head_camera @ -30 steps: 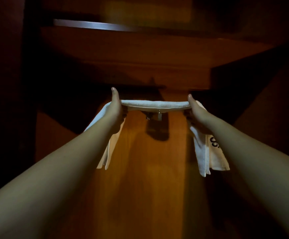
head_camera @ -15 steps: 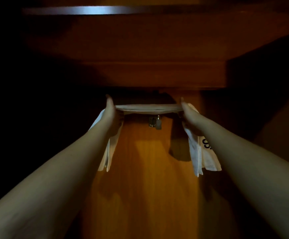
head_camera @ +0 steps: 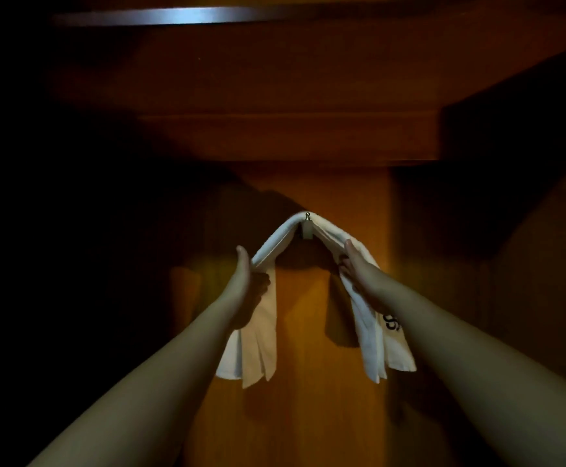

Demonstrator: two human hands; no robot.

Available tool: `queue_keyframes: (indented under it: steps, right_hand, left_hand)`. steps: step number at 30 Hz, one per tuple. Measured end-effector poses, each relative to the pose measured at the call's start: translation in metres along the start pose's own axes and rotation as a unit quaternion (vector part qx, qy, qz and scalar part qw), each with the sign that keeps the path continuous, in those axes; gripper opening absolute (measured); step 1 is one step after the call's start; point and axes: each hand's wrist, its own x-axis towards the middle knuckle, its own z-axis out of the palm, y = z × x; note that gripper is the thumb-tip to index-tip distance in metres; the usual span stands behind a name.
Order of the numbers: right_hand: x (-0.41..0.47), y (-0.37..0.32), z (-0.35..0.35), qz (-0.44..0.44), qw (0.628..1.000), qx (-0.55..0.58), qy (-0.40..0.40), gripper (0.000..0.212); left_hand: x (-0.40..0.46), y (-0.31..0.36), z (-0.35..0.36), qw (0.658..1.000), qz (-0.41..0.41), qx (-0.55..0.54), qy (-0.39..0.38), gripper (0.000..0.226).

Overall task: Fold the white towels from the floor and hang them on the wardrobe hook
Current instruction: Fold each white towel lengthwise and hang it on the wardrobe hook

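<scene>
L hand (head_camera: 246,281): my fingers curled round the towel's left leg, thumb up along its outer edge; gripping.
Towel (head_camera: 276,239): white, folded, draped over the hook w/ both ends hanging down.
Hook (head_camera: 307,224): small metal, on wood wardrobe panel (head_camera: 308,416); knob tip shows above the fold.
R hand (head_camera: 354,264): pinching towel's right leg, fingers wrapped under.
Writing (head_camera: 391,321): black print by my R wrist, partly hidden, can't read it.
</scene>
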Motion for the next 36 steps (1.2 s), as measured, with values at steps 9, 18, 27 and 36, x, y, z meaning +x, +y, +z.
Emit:
queue_keyframes:
  steps: [9, 18, 27, 36]
  right_hand:
    - [-0.030, 0.055, 0.033, 0.081, 0.991, -0.065, -0.086, 0.082]
    - [-0.098, 0.049, 0.052, 0.082, 0.977, -0.184, -0.068, 0.039]
    - [-0.212, 0.044, 0.074, 0.161, 0.898, -0.404, -0.067, 0.060]
    - [-0.392, 0.084, 0.090, 0.268, 0.838, -0.461, -0.116, 0.068]
  left_hand:
    - [-0.042, -0.052, 0.033, 0.980, 0.009, 0.181, -0.087, 0.093]
    - [-0.083, -0.063, 0.024, 0.992, 0.038, 0.108, 0.058, 0.080]
    - [-0.152, -0.089, 0.006, 0.904, 0.024, 0.424, -0.054, 0.033]
    - [-0.278, -0.152, 0.001, 0.790, -0.021, 0.553, -0.264, 0.040]
